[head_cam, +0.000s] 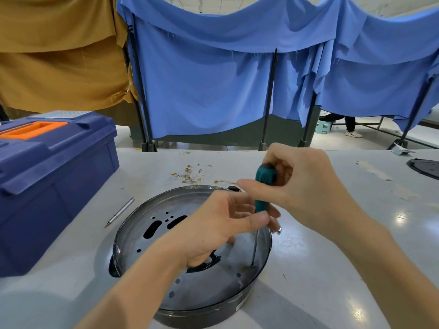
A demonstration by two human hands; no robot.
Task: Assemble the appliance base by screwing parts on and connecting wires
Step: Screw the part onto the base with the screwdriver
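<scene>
A: Whereabouts of the appliance base (204, 288)?

B: Flat on the worktop (332, 269), open side up, close to the near edge and between both forearms. Placed so, most likely, to allow pressing straight down from above.

A: And the screwdriver (262, 200)?

B: Nearly upright inside the base, tip seated on a screw (252, 265) by the right-hand wall. Gripped high on the teal handle by the right hand (304, 186), wrapped fully round it: a hold suited to turning while bearing down.

A: And the left hand (213, 231)?

B: Curled as well, thumb and forefinger pinching the lower end of the same handle, just above the bare shaft. Seems meant to steady the tool and stop the tip skating off the screw head. Hovers low over a black part (211, 260) on the plate; touching or not, impossible to tell.

A: Stage of the job?

B: Mid-screwing, apparently. Leaves several open holes in the plate and nothing connected, as far as visible.

A: The wires (192, 174)?

B: Loose, with brass ring ends, beyond the far rim and apart from the base; parked within reach for later, presumably. Pointed metal rod (120, 212), perhaps a spare bit, left of the base; closed blue toolbox (47, 181) further left.

A: Main risk?

B: Slipping out of the screw head; best countered by a plumb shaft and steady pressure.
</scene>
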